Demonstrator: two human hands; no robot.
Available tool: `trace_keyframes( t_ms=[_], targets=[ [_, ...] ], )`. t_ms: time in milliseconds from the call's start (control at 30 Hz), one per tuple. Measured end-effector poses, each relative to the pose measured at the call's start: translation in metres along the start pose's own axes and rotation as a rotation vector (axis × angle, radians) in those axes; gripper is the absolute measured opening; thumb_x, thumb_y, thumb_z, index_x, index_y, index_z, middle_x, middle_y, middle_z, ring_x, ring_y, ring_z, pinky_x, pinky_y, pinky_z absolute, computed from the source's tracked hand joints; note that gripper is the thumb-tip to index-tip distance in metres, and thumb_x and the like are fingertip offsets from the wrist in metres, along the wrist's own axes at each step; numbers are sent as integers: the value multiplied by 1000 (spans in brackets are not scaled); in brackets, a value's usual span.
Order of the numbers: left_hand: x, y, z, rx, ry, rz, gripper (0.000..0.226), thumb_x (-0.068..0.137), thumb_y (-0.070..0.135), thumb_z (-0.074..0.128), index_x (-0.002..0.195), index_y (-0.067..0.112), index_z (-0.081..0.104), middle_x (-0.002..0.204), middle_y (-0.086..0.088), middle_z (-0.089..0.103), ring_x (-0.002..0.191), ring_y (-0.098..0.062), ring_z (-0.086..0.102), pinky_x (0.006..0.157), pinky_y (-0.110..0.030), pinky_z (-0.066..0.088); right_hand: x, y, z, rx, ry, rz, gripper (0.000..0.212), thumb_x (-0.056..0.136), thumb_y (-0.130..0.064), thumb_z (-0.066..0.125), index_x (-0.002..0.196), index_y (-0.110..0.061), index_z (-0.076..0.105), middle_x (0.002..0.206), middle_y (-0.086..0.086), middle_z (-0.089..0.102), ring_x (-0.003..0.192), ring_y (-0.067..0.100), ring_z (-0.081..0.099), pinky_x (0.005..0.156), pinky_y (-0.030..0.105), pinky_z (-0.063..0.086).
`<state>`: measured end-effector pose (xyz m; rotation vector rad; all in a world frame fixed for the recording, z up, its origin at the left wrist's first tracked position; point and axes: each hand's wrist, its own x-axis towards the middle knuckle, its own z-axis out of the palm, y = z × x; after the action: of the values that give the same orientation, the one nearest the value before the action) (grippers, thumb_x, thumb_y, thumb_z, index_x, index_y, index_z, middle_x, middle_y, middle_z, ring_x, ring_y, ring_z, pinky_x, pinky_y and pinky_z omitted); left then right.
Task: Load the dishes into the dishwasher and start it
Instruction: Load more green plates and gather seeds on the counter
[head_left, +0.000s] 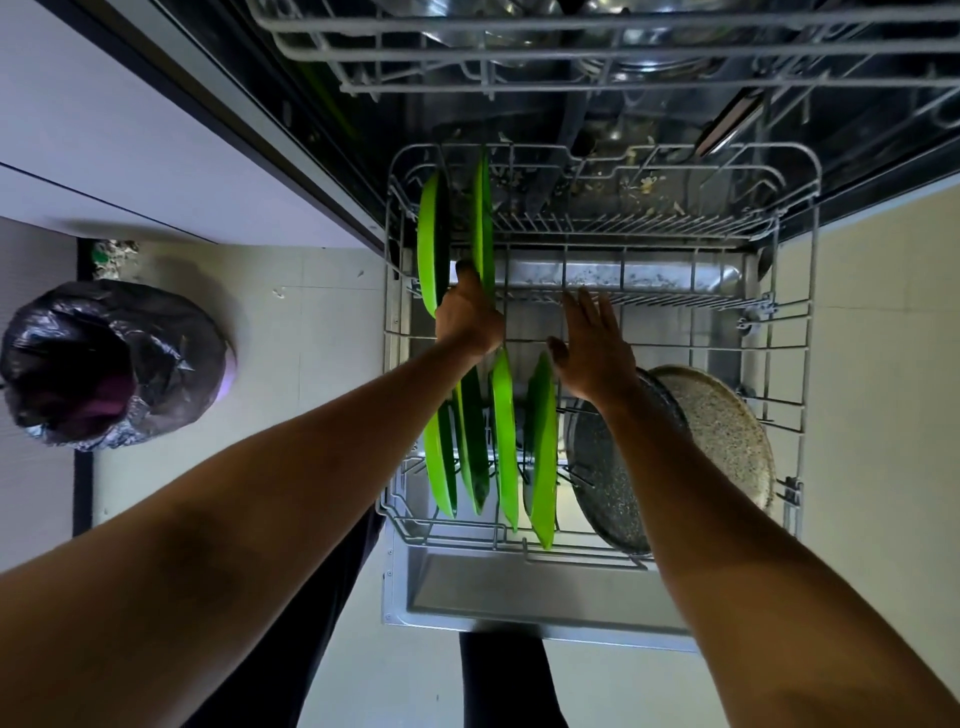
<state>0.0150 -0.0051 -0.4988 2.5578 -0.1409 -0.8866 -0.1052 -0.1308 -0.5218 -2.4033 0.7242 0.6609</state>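
The dishwasher's lower rack (789, 332) is pulled out over the open door (519, 597). Several green plates (504, 441) stand on edge in its near left rows. Two more green plates stand at the far left; my left hand (467, 317) grips the lower edge of the right one (483, 218), next to the other (431, 244). My right hand (592, 348) hovers open over the rack's middle, fingers spread and holding nothing. Two speckled round pans (727, 431) lean at the near right.
The upper rack (571, 47) with metal vessels juts out overhead at the top. A bin lined with a black bag (114, 364) stands on the floor to the left. White cabinet fronts (130, 156) flank the dishwasher's left side. My legs stand just before the door.
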Motion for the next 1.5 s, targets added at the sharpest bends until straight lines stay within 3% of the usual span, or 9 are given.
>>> trace_keyframes(
  t_ms=[267,433,533,867,1000,1133,1267,1367,1500],
  targets=[
    [8,-1,-11,-40,-39,-75,43,83,32,71,120,15,57,108,-9,68,97,-29,67,83,-41,58,-1,-5,-8,55,8,5,68,101,-35,53,158,-23,19,167,4,8,154,28,2,118,53,28],
    [-10,-1,-24,-83,-36,-56,31,81,39,66,105,24,54,93,0,67,83,-26,69,76,-40,60,-12,-18,-19,446,106,112,53,97,-23,62,147,-23,44,151,7,45,136,27,45,107,40,42],
    [-24,-8,-42,-60,-19,-33,29,82,43,64,105,24,62,96,0,71,81,-24,70,79,-37,59,-27,-21,-31,577,26,207,43,97,-27,62,138,-21,55,133,9,62,119,26,60,99,37,49],
    [-109,-24,-126,-65,91,-15,16,92,31,62,102,24,71,110,-2,71,94,-22,66,84,-28,47,-123,-45,-100,444,-11,91,30,96,-26,61,125,-18,67,124,6,68,114,20,63,87,23,43],
    [-142,-40,-170,-140,123,43,12,88,33,61,94,29,70,104,-2,74,91,-23,70,86,-35,56,-151,-72,-126,466,8,38,30,97,-26,60,127,-22,66,125,4,67,116,18,62,89,24,43],
    [-177,-66,-214,-254,111,136,14,84,24,58,91,25,71,88,0,75,76,-16,73,74,-38,61,-176,-114,-139,489,36,-25,30,98,-26,61,126,-19,66,124,6,68,114,22,63,95,32,50],
    [-194,-90,-257,-298,142,211,17,88,12,58,93,23,70,90,-5,74,71,-16,72,71,-36,60,-191,-171,-137,506,109,-70,21,95,-21,62,114,-22,71,109,4,72,94,18,65,88,32,53],
    [-192,-114,-307,-299,210,281,16,87,18,59,97,19,72,88,-2,74,74,-14,72,77,-40,60,-190,-243,-130,546,156,-127,19,93,-19,61,107,-27,72,95,0,73,79,12,63,78,28,49],
    [-177,-159,-397,-277,311,380,21,86,28,57,99,21,73,89,5,74,76,-12,71,79,-36,58,-182,-364,-116,572,229,-234,21,88,-23,61,103,-33,72,83,-5,72,78,14,68,77,37,56]
  ],
)
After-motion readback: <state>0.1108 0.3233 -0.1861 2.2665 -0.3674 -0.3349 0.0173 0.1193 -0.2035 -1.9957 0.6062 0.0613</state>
